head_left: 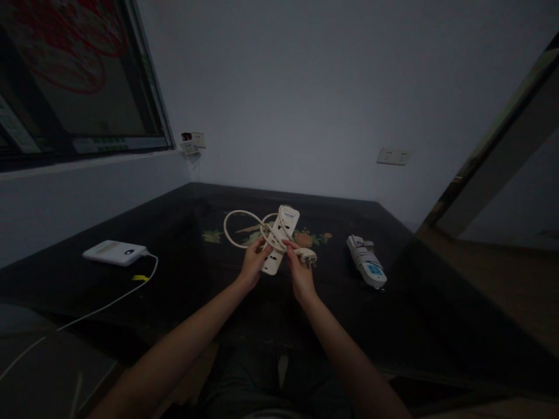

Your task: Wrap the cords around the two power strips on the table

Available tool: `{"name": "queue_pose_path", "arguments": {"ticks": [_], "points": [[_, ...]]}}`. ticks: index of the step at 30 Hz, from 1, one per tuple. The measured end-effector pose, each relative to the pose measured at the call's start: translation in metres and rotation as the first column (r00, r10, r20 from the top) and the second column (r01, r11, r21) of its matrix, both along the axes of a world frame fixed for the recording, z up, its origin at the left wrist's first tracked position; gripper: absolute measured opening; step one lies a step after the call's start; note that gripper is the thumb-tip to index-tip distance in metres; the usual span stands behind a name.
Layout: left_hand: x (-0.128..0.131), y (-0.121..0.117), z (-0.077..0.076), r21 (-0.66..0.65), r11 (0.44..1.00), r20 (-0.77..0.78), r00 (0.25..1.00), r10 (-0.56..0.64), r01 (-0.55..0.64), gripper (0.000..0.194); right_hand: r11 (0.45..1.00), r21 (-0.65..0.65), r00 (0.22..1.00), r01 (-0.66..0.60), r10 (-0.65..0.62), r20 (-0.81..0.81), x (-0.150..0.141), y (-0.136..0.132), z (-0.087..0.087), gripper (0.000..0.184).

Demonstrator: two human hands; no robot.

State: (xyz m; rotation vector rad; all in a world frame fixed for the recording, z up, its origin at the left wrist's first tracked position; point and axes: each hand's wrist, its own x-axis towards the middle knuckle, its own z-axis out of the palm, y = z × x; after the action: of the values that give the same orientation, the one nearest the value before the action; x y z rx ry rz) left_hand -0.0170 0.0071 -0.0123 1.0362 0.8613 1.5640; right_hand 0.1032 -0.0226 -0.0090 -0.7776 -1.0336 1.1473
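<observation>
A white power strip [273,263] lies slantwise before me over the dark table, its own white cord [226,224] looped around and across it. My left hand [253,263] is closed at the strip's left side, fingers pinching the cord where it crosses. On the other side, my right hand [301,276] grips the cord close to its plug [308,256], which sticks out to the right past the fingers. Whether either hand also bears on the strip itself is hard to see.
To the right lies a second power strip [374,272] wrapped in its cord. At left, a white power bank [116,252] has a cable [109,304] trailing off the black table [209,297], near a yellow scrap [140,277]. Wall sockets [393,156] are behind.
</observation>
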Motion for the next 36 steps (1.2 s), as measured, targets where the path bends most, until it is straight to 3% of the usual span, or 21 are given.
{"name": "queue_pose_path", "arguments": {"ticks": [6,14,20,26,32,36], "points": [[0.003,-0.001,-0.003,-0.049,0.996,0.001,0.998,-0.069,0.069,0.051,0.996,-0.085,0.991,-0.024,0.012,-0.131,-0.003,-0.007,0.009,0.036],[0.009,-0.005,-0.004,-0.102,0.994,0.050,0.998,-0.040,0.045,0.051,0.970,-0.106,0.960,0.220,-0.234,-0.153,-0.001,0.008,-0.006,0.035],[0.009,-0.005,-0.005,-0.083,0.996,0.030,0.999,-0.017,0.020,0.048,0.941,0.011,0.940,0.338,-0.337,-0.052,0.006,0.013,-0.004,0.025],[0.007,-0.005,-0.005,-0.050,0.998,0.008,0.999,0.036,-0.035,0.051,0.938,0.070,0.940,0.340,-0.339,-0.032,0.009,0.013,0.001,0.022],[0.005,-0.006,0.000,0.011,0.996,0.043,0.995,0.088,-0.088,0.049,0.940,0.026,0.941,0.339,-0.338,-0.024,0.009,0.014,-0.001,0.026],[0.003,-0.005,0.002,0.029,0.995,0.051,0.994,0.093,-0.095,0.045,0.965,-0.014,0.965,0.263,-0.263,0.020,0.009,0.012,-0.003,0.029]]}}
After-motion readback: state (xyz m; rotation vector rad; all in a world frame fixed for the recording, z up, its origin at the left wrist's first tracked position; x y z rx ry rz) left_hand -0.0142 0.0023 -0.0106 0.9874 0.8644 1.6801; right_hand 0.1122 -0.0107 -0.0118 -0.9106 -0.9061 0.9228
